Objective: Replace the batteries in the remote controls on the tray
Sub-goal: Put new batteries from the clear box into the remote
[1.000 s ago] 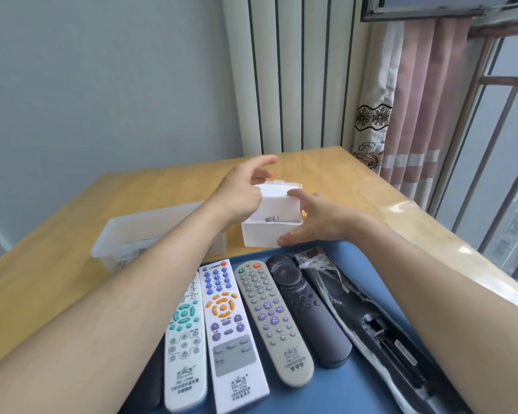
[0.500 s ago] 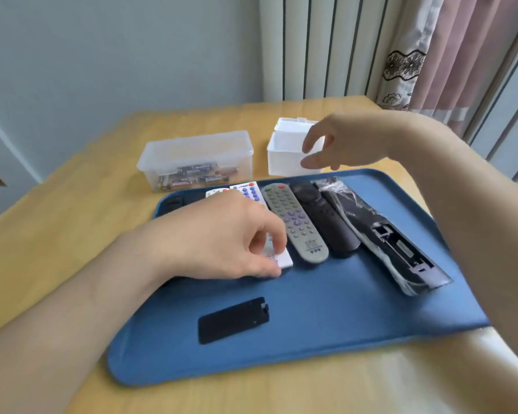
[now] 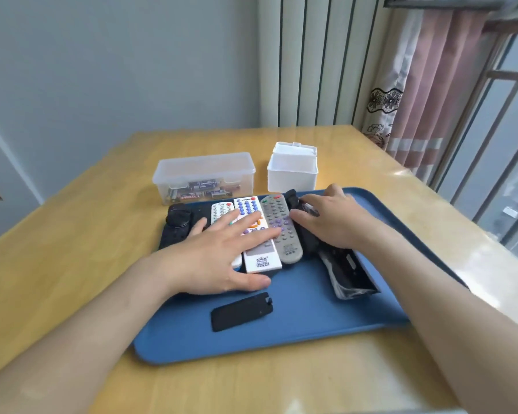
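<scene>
A blue tray (image 3: 281, 330) holds several remotes side by side: a black one with a round dial (image 3: 177, 224), a small white one (image 3: 220, 212), a white one with blue buttons (image 3: 257, 258), a grey one (image 3: 281, 234), a slim black one (image 3: 292, 198), and a plastic-wrapped black one with its battery bay open (image 3: 347, 270). A loose black battery cover (image 3: 241, 310) lies on the tray in front. My left hand (image 3: 222, 255) rests flat, fingers spread, on the white remotes. My right hand (image 3: 329, 222) is closed around the slim black remote, thumb against its left side.
Behind the tray on the wooden table (image 3: 72, 264) stand a clear plastic box with batteries (image 3: 204, 177) and a white box with its lid up (image 3: 292, 171). A wall, radiator, curtain and window lie beyond the table's far and right edges.
My right hand came down from the white box onto the slim black remote. My left hand uncurled and now lies flat over the white remotes.
</scene>
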`<state>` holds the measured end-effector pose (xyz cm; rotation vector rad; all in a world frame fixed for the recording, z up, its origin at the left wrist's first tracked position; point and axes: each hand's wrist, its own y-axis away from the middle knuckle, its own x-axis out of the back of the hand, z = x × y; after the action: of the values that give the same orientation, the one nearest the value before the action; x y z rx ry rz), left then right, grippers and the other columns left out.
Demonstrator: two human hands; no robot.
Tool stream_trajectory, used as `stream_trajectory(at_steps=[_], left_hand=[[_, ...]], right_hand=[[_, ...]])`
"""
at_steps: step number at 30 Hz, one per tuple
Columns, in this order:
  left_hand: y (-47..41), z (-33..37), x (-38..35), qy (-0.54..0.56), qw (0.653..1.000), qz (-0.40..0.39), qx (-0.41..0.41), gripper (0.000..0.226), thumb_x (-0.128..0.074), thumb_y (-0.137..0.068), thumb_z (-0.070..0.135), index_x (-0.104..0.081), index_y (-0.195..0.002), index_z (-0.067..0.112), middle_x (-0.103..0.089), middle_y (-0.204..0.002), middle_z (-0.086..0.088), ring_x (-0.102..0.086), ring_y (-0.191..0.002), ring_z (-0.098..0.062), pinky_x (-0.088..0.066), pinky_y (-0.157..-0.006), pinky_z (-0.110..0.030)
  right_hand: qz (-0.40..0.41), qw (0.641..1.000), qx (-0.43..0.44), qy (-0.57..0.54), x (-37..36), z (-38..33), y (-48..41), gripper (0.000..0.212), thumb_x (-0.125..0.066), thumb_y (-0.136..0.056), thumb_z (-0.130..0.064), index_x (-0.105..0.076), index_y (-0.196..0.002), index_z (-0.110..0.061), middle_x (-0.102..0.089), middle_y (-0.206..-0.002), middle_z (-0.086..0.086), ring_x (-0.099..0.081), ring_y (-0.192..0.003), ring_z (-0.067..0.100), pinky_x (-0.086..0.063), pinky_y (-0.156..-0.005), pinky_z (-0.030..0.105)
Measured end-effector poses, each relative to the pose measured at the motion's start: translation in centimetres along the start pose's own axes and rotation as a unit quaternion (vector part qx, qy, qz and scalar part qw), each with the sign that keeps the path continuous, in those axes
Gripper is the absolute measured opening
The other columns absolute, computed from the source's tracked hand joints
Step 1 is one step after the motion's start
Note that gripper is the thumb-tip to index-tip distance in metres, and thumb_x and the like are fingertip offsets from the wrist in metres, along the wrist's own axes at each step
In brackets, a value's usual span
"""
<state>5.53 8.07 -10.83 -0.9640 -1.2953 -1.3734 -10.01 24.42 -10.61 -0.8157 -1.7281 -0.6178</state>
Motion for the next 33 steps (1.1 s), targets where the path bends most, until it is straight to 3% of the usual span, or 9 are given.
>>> stream_trajectory(at_steps=[3,5,8,10,15,20,23,29,33], left_hand=[[0.3,-0.7,0.0,0.007,1.0,0.004,0.001,0.072,-0.047,-0.082,0.07,0.004,-0.133,0.07,0.015,-0.156,0.027,0.021,-0.143,-0.003,0.006,-0.117,-0.053],[0.3,-0.8,0.0,0.02,1.0,0.01,-0.002,0.071,-0.047,-0.08,0.072,0.0,-0.133,0.071,0.011,-0.156,0.027,0.019,-0.143,-0.001,0.006,-0.117,-0.051],[0.4,-0.6,-0.1,0.073,0.994,0.074,-0.022,0.074,-0.034,-0.068,0.083,-0.014,-0.136,0.065,0.001,-0.157,0.025,0.013,-0.141,0.006,0.004,-0.118,-0.043],[0.1,0.0,0.1,0.08,0.989,0.115,-0.046,0.074,-0.025,-0.069,0.083,-0.015,-0.139,0.062,0.002,-0.158,0.024,0.014,-0.141,0.007,0.005,-0.118,-0.041],[-2.6,2.1,0.6,0.038,0.995,0.074,-0.057,0.062,-0.027,-0.087,0.074,-0.009,-0.144,0.056,0.011,-0.159,0.018,0.019,-0.143,0.001,0.009,-0.118,-0.048],[-3.5,2.5,1.2,0.02,0.999,-0.001,-0.036,0.062,-0.025,-0.086,0.074,-0.016,-0.144,0.054,-0.003,-0.159,0.02,0.008,-0.144,0.0,0.005,-0.116,-0.052],[-3.4,2.6,2.1,0.018,0.999,-0.011,-0.046,0.063,-0.024,-0.084,0.077,-0.021,-0.142,0.054,-0.009,-0.159,0.018,0.005,-0.144,0.0,0.004,-0.116,-0.051],[-4.4,-5.3,4.7,0.069,0.942,0.329,0.002,0.037,-0.065,-0.087,0.032,-0.062,-0.124,0.026,-0.058,-0.133,0.004,-0.049,-0.125,-0.018,-0.036,-0.105,-0.029],[-4.9,-12.3,3.4,0.011,0.947,0.276,0.166,0.062,-0.067,-0.085,0.04,-0.045,-0.141,0.024,-0.041,-0.15,-0.006,-0.033,-0.14,-0.023,-0.026,-0.114,-0.033]], right_hand=[[0.002,0.999,0.028,-0.037,-0.3,0.3,-0.5,0.033,-0.029,-0.099,-0.046,-0.054,-0.079,-0.036,-0.051,-0.109,0.009,-0.036,-0.121,0.033,-0.038,-0.095,0.043],[-0.024,0.999,0.029,-0.029,0.0,0.9,-0.7,0.034,-0.028,-0.101,-0.038,-0.062,-0.105,-0.041,-0.053,-0.113,0.01,-0.034,-0.125,0.034,-0.034,-0.098,0.044],[-0.07,0.997,0.029,-0.013,0.9,1.8,-0.4,0.044,-0.041,-0.098,-0.04,-0.039,-0.141,-0.05,-0.047,-0.12,0.009,-0.036,-0.129,0.032,-0.032,-0.107,0.042],[-0.08,0.996,0.037,-0.027,1.3,2.2,-0.3,0.049,-0.049,-0.093,-0.042,-0.039,-0.14,-0.052,-0.047,-0.115,0.003,-0.043,-0.124,0.03,-0.036,-0.104,0.04],[-0.045,0.996,0.048,-0.056,1.5,1.7,-0.3,0.054,-0.056,-0.088,-0.034,-0.044,-0.139,-0.046,-0.04,-0.147,0.002,-0.041,-0.132,0.024,-0.038,-0.106,0.038],[-0.004,1.0,0.014,0.02,1.9,1.7,-0.2,0.038,-0.048,-0.094,-0.025,-0.058,-0.13,-0.032,-0.054,-0.133,0.005,-0.051,-0.117,0.025,-0.044,-0.088,0.032],[0.014,0.997,-0.004,0.08,1.9,1.4,-0.4,0.035,-0.045,-0.095,-0.031,-0.058,-0.128,-0.029,-0.056,-0.129,0.01,-0.048,-0.12,0.029,-0.044,-0.094,0.037],[0.127,0.982,0.133,0.035,2.7,-2.3,-3.0,0.042,-0.053,-0.095,-0.027,-0.05,-0.137,-0.025,-0.053,-0.137,0.004,-0.052,-0.122,0.025,-0.047,-0.093,0.038],[0.113,0.96,0.227,0.121,0.6,-6.6,-7.2,0.047,-0.049,-0.097,-0.027,-0.043,-0.143,-0.021,-0.048,-0.142,0.006,-0.043,-0.129,0.028,-0.045,-0.097,0.042]])
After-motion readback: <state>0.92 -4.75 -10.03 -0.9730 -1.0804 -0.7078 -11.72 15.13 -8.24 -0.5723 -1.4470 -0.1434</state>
